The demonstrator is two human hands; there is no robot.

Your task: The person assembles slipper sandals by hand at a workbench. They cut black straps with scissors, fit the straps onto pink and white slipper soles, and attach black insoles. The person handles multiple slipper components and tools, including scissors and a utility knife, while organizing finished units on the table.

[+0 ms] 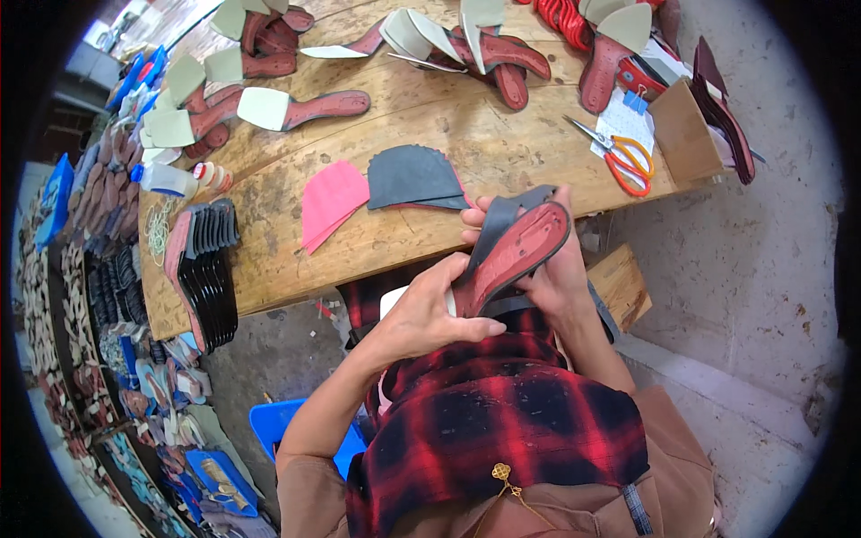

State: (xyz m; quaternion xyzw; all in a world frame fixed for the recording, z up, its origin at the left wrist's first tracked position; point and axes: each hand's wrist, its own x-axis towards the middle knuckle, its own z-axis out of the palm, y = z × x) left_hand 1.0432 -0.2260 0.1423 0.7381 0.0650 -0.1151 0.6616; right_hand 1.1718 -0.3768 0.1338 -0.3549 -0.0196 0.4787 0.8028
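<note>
Held in both hands just below the near edge of the wooden counter (395,125), at about the picture's centre: 1 shoe sole (516,255), red inside with a black rim, tilted with its toe end up toward 1 o'clock and its heel end down toward 7 o'clock. Dark strap (499,218) lying along its upper left side.

Left hand (429,314) reaching in from 7 o'clock, forearm bare and angled up to the right, palm down, fingers (468,328) pressed together and wrapped around the heel end, thumb stretched along the sole's lower edge. Pale piece partly covered under this hand; kind not clear.

Right hand (552,273) coming up from 5 o'clock behind the sole, cupping it from beneath, fingers curled over the toe end at 12 o'clock with tips showing above the strap, pinching strap against sole.

On the counter at 11 o'clock from the hands: black half-round piece (414,177) overlapping a pink edge, and just left of it 1 pink piece (332,202). At 1 o'clock, orange-handled scissors (619,152) beside a cardboard box (686,134). At 9 o'clock, stack of black soles (211,273) near the counter's left end. Along the far side, more red soles with pale insoles (296,108).
</note>
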